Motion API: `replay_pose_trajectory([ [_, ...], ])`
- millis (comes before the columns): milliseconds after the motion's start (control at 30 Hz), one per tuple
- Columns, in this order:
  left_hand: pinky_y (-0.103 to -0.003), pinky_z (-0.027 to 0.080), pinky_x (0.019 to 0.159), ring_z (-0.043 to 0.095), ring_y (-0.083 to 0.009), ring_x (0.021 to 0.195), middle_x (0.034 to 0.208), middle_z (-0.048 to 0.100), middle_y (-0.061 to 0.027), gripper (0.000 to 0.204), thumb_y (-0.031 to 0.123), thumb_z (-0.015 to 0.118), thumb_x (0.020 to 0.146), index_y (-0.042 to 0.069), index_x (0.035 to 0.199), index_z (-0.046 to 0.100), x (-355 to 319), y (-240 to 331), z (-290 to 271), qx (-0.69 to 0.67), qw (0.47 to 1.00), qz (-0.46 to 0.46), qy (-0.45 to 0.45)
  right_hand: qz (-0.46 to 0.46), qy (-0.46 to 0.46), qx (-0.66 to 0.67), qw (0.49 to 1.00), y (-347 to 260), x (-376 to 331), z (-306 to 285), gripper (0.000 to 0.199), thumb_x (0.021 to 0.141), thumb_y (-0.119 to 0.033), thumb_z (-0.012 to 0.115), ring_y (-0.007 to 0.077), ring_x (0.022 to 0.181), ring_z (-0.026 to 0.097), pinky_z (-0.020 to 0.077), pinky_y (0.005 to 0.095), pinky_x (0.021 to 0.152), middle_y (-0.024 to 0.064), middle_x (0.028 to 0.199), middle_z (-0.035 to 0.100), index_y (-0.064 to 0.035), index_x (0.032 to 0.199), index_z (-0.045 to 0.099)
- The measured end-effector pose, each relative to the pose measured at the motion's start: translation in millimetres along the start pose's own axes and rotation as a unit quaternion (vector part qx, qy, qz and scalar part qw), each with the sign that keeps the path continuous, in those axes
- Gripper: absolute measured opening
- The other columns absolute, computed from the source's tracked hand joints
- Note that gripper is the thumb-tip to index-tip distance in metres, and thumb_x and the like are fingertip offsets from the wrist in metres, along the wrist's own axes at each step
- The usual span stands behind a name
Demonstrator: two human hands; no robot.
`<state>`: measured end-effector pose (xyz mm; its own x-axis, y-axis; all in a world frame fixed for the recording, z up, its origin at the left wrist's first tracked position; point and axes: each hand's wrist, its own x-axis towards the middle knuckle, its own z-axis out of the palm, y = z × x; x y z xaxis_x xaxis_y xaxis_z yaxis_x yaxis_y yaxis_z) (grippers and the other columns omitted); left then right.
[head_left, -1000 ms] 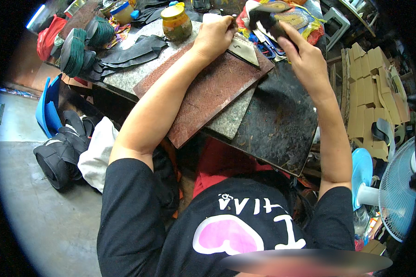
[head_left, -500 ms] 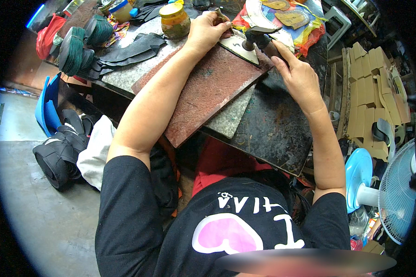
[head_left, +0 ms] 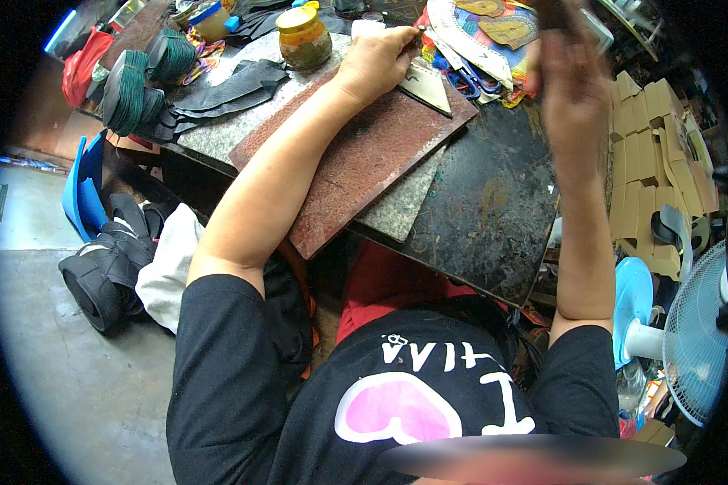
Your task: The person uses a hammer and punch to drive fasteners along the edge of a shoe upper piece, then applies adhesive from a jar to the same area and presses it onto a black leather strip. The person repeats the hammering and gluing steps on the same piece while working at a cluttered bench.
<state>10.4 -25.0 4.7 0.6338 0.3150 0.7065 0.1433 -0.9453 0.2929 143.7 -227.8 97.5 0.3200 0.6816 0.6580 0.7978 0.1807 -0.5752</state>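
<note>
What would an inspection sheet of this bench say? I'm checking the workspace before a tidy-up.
Surface: red-brown slab lying on a grey stone slab, beside a dark stained plate.
Job's things: pale wedge-shaped piece on the red-brown slab; a dark tool, blurred, in the raised right hand.
Clutter: jar, black strips, green rolls, cardboard pieces.
Hands: left hand pressing the wedge's edge; right hand lifted, motion-blurred.
Cables: nothing seen.
Surroundings: fan at right; dark shoes and blue plastic on the floor at left.

Right hand now raised, blurred
</note>
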Motion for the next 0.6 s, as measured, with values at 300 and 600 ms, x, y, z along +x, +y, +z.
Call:
replay_pose_trajectory([
  [300,-0.037,0.055,0.07,0.07,-0.0276,0.075,0.083,0.07,-0.017,0.019,0.015,0.069,0.086,0.0,0.097,0.068,-6.7,-11.6,6.8,-0.105,0.985,-0.138,0.027,0.042,-0.15,-0.214,0.964,46.4,-44.7,16.4,0.042,0.097,-0.047,0.052,0.0414,0.088,0.068,0.0543,0.0503,0.076,0.0216,0.092,0.069,-0.0312,0.135,0.055],
  [600,-0.025,0.06,0.066,0.071,-0.0142,0.072,0.088,0.072,-0.0115,0.017,0.009,0.066,0.092,-0.006,0.1,0.068,-10.6,-26.3,13.3,-0.391,0.88,-0.269,0.013,0.127,-0.183,-0.257,0.94,37.7,-50.5,21.9,0.043,0.098,-0.044,0.054,0.0419,0.098,0.065,0.0528,0.0476,0.08,0.0216,0.102,0.069,-0.0284,0.138,0.054],
])
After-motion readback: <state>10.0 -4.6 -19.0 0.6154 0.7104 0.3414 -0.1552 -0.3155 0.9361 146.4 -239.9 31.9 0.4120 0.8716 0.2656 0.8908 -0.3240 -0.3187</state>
